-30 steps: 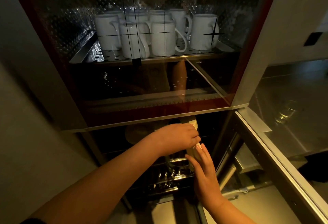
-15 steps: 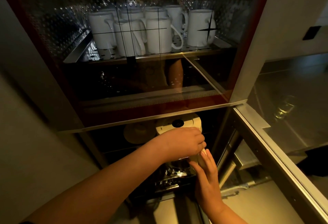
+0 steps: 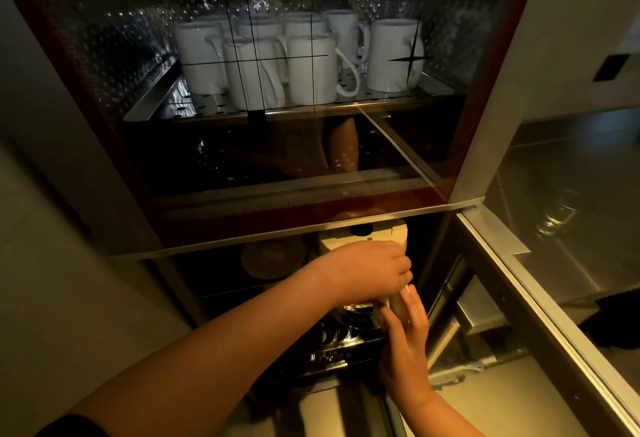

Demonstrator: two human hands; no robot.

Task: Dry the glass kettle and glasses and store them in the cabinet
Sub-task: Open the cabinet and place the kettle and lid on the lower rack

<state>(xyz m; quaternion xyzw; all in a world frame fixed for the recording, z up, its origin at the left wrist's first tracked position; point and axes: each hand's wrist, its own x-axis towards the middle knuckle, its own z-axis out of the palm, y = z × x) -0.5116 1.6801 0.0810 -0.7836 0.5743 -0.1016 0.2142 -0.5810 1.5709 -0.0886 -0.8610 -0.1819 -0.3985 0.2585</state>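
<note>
Head view: kettle [image 3: 360, 239] under door edge [image 3: 311, 228]

The mugs [image 3: 311, 69] are plain white. The cabinet [image 3: 104, 97] has a dark red frame and a silver, dimpled back wall. The shelf [image 3: 173, 104] is silver, dotted with holes. The kettle's lid [image 3: 363, 234] is cream with a black spot.

Eight white mugs [image 3: 313, 69] (roughly), one kettle [image 3: 363, 237]
</note>
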